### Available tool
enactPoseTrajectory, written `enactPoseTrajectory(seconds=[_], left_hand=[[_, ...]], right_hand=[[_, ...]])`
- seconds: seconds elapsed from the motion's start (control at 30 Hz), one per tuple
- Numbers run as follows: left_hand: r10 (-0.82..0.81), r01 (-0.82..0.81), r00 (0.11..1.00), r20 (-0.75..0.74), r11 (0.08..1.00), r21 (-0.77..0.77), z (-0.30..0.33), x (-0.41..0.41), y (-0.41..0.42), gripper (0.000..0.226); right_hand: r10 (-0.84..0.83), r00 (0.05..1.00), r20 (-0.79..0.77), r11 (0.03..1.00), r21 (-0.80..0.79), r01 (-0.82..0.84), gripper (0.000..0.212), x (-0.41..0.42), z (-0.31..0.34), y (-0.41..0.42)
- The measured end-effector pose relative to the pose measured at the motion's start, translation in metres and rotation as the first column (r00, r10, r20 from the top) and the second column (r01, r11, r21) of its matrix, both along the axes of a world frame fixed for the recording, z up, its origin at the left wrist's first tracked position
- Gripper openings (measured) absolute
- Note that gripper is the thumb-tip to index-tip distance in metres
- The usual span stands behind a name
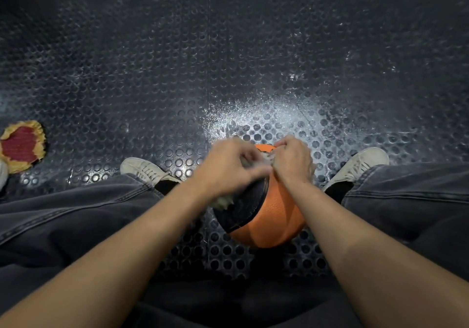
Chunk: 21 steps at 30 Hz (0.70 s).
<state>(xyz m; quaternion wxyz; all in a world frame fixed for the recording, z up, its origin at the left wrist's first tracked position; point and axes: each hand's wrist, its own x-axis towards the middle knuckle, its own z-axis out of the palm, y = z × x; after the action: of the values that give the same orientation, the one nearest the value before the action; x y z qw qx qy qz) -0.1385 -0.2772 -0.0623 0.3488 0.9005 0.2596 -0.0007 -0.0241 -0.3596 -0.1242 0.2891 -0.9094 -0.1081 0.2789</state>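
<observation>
Head camera: a seated person works a pale cloth (268, 159) over an orange-and-black ball (275, 216) resting on the studded floor mat (177, 74), between two shoes near its close edge. The right hand (291, 160) has its fingers curled tight on the cloth; the left hand (228, 169) is too blurred to tell. The ball looks light, firm and ready to roll, best steadied from both sides.

The ball (276, 213) is showing orange and black panels, the floor (177, 74) black round studs, the rag (21, 146) red ringed with yellow.
</observation>
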Motion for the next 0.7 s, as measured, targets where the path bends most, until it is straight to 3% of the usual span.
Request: enactPoseTrajectory(seconds=[0.07,0.2,0.27,0.3,0.37,0.4,0.5,0.53,0.6,0.63,0.7], left_hand=[[-0.203,0.203,0.979,-0.003,0.976,0.075,-0.018,-0.015,-0.015,0.048],[-0.291,0.288,0.957,-0.004,0.945,0.155,-0.036,-0.029,-0.022,0.053],[-0.134,0.133,0.991,-0.004,0.984,0.119,-0.035,-0.014,-0.023,0.045],[0.057,-0.054,0.997,-0.052,0.997,0.046,-0.035,0.0,-0.016,0.038],[0.347,-0.359,0.91,-0.229,0.933,-0.013,-0.035,0.025,0.001,0.031],[0.359,-0.37,0.897,-0.257,0.929,0.006,-0.036,0.028,0.006,0.03],[0.023,-0.022,1.0,0.019,0.997,-0.069,-0.028,0.003,-0.016,0.032],[-0.105,0.109,0.99,0.093,0.993,-0.034,-0.025,-0.015,-0.027,0.035],[-0.269,0.264,0.957,0.104,0.963,0.06,-0.032,-0.042,-0.031,0.042],[-0.233,0.229,0.97,0.071,0.971,0.067,-0.034,-0.044,-0.024,0.043],[0.058,-0.059,0.996,-0.061,0.998,-0.009,-0.035,-0.023,-0.004,0.034]], right_hand=[[0.006,1.0,-0.019,1.0,0.003,-0.006,0.025,0.005,0.0,-0.002],[0.029,0.999,-0.043,0.999,0.018,-0.028,0.024,0.013,0.001,-0.006],[0.04,0.998,-0.042,0.999,0.019,-0.039,0.025,0.012,0.001,-0.005],[0.037,0.999,-0.039,0.999,0.014,-0.037,0.026,0.01,0.001,-0.003],[0.008,1.0,-0.006,1.0,-0.008,-0.009,0.026,0.003,0.001,0.0],[-0.003,1.0,0.016,1.0,-0.016,0.003,0.024,0.0,0.001,0.002],[-0.056,0.998,0.018,0.997,-0.061,0.057,0.022,0.003,0.0,-0.001],[-0.047,0.999,0.013,0.997,-0.063,0.048,0.024,0.004,-0.001,-0.004],[-0.017,1.0,0.005,0.999,-0.041,0.017,0.027,0.005,-0.001,-0.007],[0.003,1.0,-0.003,1.0,-0.022,-0.003,0.027,0.003,-0.001,-0.006],[0.046,0.999,0.007,0.999,0.01,-0.046,0.026,-0.004,0.003,0.0]])
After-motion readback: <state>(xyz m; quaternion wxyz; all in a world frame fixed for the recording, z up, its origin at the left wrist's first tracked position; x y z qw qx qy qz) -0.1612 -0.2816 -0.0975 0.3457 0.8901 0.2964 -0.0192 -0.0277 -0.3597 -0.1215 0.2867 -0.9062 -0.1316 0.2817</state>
